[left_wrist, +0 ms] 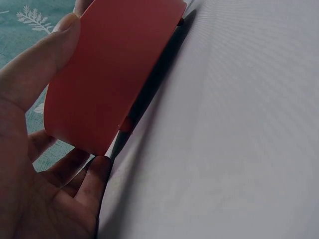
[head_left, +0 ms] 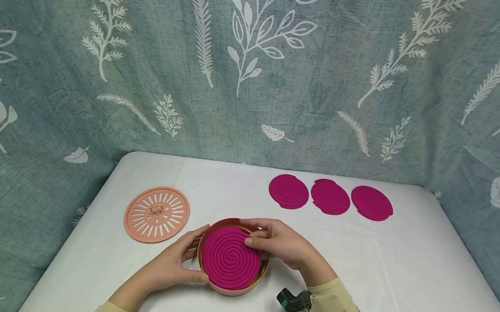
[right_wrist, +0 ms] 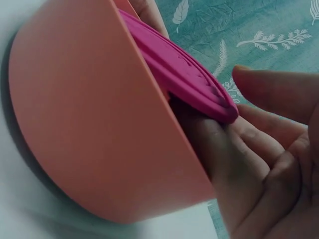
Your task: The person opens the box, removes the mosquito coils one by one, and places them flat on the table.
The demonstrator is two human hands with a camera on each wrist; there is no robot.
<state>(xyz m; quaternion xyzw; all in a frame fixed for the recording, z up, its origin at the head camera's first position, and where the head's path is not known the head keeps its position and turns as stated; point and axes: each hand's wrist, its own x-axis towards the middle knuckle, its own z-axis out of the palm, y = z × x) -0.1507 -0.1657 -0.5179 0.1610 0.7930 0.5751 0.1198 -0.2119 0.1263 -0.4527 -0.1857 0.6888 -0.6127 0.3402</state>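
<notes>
A round salmon-pink tin [head_left: 231, 292] stands near the front middle of the table. My left hand [head_left: 174, 264] holds its left side, thumb at the near rim and fingers around the far side; the left wrist view shows the tin's wall [left_wrist: 112, 69] between them. Over the tin's opening lies a magenta mosquito coil [head_left: 231, 257]. My right hand [head_left: 284, 244] pinches the coil's right edge, with the thumb above. In the right wrist view the coil [right_wrist: 184, 74] is tilted, its near edge raised above the rim and fingers under it. Most of the tin's inside is hidden.
A slotted salmon-pink lid [head_left: 157, 215] with a small loop lies left of the tin. Three more magenta coils, left [head_left: 288, 192], middle [head_left: 330, 197] and right [head_left: 372, 203], lie in a row at the back right. A leaf-patterned curtain [head_left: 248, 75] hangs behind the table.
</notes>
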